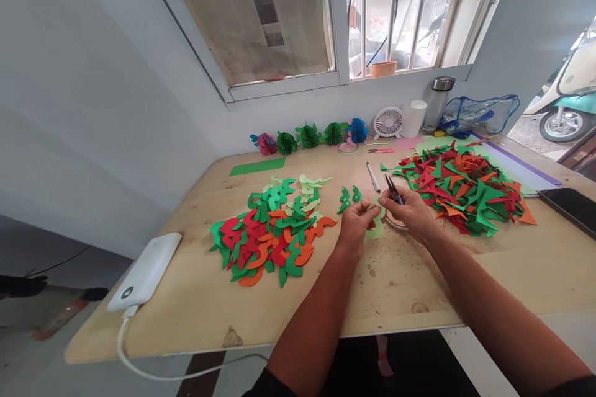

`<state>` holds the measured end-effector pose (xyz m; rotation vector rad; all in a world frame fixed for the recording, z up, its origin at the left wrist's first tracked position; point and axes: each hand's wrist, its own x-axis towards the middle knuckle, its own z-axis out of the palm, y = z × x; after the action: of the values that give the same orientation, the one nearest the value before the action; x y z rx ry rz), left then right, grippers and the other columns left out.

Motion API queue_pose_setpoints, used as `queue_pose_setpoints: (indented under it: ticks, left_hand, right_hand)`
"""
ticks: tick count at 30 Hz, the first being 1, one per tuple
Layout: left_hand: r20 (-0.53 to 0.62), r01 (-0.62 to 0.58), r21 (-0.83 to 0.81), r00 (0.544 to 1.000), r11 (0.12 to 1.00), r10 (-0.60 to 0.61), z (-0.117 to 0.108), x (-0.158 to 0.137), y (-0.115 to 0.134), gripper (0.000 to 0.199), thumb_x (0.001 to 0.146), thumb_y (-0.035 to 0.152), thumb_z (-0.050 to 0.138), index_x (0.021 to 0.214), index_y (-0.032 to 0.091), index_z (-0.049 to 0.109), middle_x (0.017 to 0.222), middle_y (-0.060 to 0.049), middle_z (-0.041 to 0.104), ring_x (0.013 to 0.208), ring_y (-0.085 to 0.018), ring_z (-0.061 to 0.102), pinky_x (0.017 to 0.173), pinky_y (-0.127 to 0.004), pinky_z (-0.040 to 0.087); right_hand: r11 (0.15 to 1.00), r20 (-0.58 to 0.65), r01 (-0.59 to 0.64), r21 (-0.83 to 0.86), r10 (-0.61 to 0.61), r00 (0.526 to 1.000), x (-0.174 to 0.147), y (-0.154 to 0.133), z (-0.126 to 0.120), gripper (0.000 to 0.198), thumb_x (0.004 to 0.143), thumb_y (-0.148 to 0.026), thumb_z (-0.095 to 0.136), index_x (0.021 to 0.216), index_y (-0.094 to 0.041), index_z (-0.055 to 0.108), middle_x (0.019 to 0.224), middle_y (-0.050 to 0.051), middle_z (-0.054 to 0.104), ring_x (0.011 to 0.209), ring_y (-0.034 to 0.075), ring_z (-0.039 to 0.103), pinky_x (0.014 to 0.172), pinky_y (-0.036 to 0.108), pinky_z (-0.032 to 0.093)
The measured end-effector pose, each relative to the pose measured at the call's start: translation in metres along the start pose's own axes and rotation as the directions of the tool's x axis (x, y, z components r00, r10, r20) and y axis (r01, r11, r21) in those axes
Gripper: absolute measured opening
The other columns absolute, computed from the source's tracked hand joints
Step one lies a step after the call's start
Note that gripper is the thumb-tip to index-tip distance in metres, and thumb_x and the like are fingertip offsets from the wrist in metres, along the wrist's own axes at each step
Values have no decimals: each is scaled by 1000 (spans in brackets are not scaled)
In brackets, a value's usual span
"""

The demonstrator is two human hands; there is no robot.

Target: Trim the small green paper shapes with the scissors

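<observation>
Near the table's middle, my left hand (356, 223) is closed, pinching a light green paper cutout (375, 229). My right hand (412, 212) is closed around dark, pointed scissors (393, 188), blades facing away from me. Its fingertips meet the same paper, close to my left fingers. Part of a white ring (395, 223) shows beneath my right hand. Just beyond my left hand lie two small dark green paper shapes (344, 200). To the left spreads a heap of curved green, red and orange paper cutouts (274, 232).
Paper scraps (470, 186) are piled at right, beside a phone (572, 208). A white pen (373, 177) lies beyond my hands. Folded paper figures (308, 136), a small fan (388, 122) and a glass bottle (437, 105) line the wall. A power bank (145, 270) sits at left.
</observation>
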<state>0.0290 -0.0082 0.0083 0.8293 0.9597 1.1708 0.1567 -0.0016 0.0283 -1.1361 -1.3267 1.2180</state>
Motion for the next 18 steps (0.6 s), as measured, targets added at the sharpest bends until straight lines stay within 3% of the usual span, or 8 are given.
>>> queue_pose_setpoints:
  ticks: [8,18]
  left_hand:
    - [9,51,-24,999,998,-51,-4,0,5,35,47,36,80,62,14,59,56,-2,61,50,-11,56,47,-20,32]
    - [-25,56,-25,998,998,-56,-4,-1,8,36,45,34,82,65,12,63,54,0,58,49,-10,56,47,-20,31]
  right_hand:
    - [981,-19,97,-168,-102,995,1,3,0,27,73,-43,63,65,-19,52,56,-3,46,51,10,40,49,25,31]
    - [958,-26,123,-258,-135,991,2,8,-2,27,74,-45,60,69,-19,54,59,-2,46,56,11,38,53,25,32]
